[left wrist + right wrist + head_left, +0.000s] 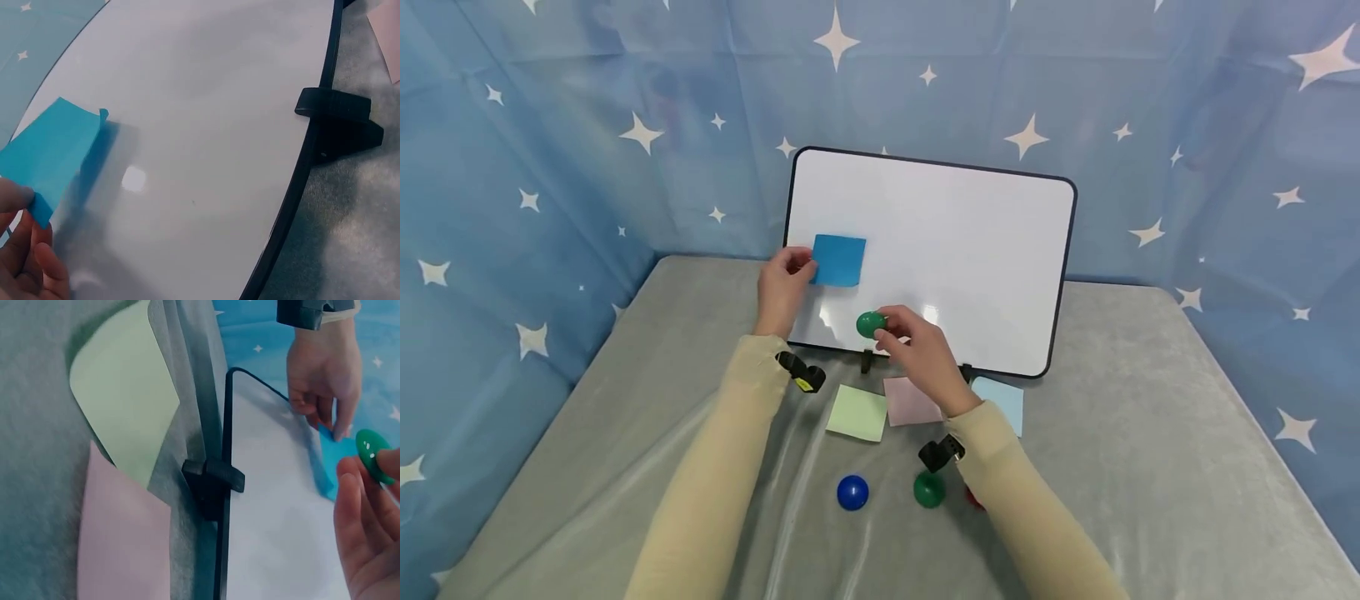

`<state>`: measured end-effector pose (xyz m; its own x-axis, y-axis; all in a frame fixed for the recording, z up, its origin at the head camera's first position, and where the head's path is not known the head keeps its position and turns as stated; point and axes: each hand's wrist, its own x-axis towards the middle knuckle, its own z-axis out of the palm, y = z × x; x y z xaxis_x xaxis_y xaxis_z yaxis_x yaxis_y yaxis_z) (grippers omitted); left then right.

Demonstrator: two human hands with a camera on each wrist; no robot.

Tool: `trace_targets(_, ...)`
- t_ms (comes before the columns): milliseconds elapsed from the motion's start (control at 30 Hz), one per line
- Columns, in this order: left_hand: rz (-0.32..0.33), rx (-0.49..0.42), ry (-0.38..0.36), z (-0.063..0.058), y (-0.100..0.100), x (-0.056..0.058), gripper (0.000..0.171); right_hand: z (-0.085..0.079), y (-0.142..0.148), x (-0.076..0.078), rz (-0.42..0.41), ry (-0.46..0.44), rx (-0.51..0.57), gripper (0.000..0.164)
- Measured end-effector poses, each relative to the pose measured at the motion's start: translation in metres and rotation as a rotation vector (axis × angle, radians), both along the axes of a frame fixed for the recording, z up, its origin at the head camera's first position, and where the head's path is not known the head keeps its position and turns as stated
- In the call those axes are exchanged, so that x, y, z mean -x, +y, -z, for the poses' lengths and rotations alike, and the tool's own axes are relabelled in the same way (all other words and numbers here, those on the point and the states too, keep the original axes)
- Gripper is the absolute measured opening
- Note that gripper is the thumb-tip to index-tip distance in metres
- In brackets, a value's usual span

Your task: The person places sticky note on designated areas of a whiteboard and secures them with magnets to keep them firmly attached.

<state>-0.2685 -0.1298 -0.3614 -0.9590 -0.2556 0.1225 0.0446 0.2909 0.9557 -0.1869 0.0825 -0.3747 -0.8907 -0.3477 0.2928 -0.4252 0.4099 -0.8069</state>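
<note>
A blue sticky note [839,261] is held against the left part of the whiteboard [955,250]. My left hand [783,286] pinches its left edge between thumb and fingers. In the left wrist view the note [53,147] stands partly off the board and casts a shadow, one corner curled. Low in front of the board, my right hand [919,350] pinches a round green magnet [870,324] by its edge. The right wrist view shows that green magnet [373,456] held near the blue note, apart from it.
Below the board lie a green note [857,413], a pink note [912,402] and a light blue note [1002,403]. Nearer are a blue magnet [852,492], another green magnet [929,489] and a red one [973,499], mostly behind the right sleeve. Black clips [867,361] support the board.
</note>
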Motion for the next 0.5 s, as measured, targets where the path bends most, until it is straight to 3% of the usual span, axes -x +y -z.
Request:
trace_targets(167,-0.02,0.033,-0.005,0.003,0.002,0.003,0.021,0.002,0.002,0.007,-0.003,-0.043,0.028,0.027)
trace_targets(500,-0.081,0.056,0.028,-0.004,0.002,0.006,0.021,-0.003,0.001,0.03,0.046,-0.084,0.123,0.029)
